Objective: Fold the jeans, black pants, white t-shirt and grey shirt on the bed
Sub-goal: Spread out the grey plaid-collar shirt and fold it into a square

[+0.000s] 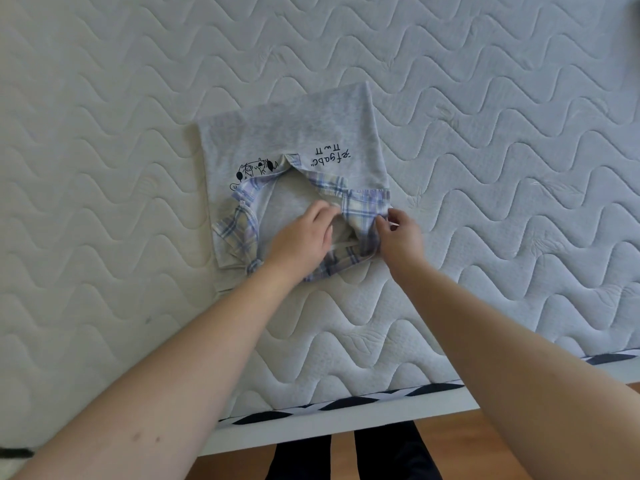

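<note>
The right hand (398, 233) pinches the plaid collar (363, 213) of the grey shirt (294, 133) between thumb and curled fingers, at the shirt's near right corner. The left hand (301, 237) lies just beside it on the collar's inner edge, fingers bent and closing on the fabric; how firmly it holds cannot be told. Both bare forearms reach in from the near edge, converging on the shirt, wrists low over the cloth. The shirt is soft heathered grey jersey, partly folded into a rough rectangle, with a woven collar checked in pale blue, lilac and cream, a small black cartoon print and a line of black lettering. It lies flat near the middle of the bed (485, 98), a white mattress quilted in wavy stitched lines, with a black-and-white trim along its near edge.
</note>
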